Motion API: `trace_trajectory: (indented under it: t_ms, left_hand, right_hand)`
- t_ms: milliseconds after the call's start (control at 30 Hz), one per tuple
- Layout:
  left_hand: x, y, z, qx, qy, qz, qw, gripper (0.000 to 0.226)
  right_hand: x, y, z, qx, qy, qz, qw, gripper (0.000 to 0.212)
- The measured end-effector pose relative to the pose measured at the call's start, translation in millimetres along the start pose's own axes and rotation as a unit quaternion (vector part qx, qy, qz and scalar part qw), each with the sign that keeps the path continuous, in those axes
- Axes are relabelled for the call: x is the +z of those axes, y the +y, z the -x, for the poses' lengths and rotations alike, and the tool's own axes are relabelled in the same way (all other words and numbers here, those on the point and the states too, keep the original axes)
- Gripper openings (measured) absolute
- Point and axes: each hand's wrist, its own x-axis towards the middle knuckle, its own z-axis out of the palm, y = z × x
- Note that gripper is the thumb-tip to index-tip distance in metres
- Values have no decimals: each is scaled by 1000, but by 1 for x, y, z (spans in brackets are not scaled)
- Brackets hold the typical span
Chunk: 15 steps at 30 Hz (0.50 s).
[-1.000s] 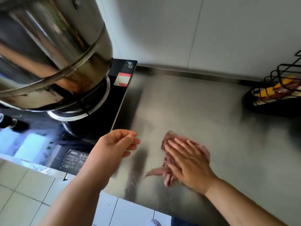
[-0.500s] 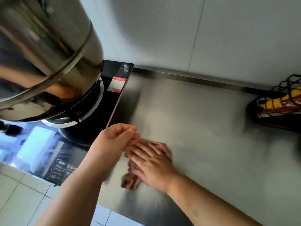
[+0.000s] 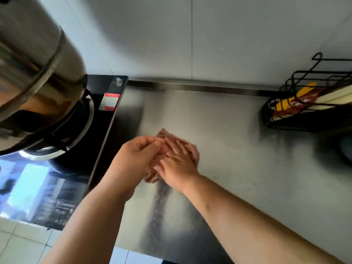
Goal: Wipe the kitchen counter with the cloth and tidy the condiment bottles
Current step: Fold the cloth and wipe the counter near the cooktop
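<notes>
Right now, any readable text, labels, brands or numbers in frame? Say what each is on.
No text is legible in this frame.
Red-and-white sticker on the black hob: print too blurred.
White print on the hob's front edge: too small and blurred.
Small label at the hob's back corner: blurred.
Red packet in the wire rack: white lettering unreadable.

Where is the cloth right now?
In the head view the pinkish cloth lies near the middle of the steel counter, under the flat right hand, just right of the black cooktop, with the left hand close beside it.
</notes>
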Motion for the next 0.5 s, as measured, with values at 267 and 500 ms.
trace_trajectory:
  t_ms: [267,500]
  left_hand:
    - [17,-12,20,9,-83,-59,995,17]
    - [7,-21,41,29,-94,-78,992,17]
  right_hand:
    - [-25,93,204,226,37,55,972,70]
    - [-53,150,163,491,85,43,866,54]
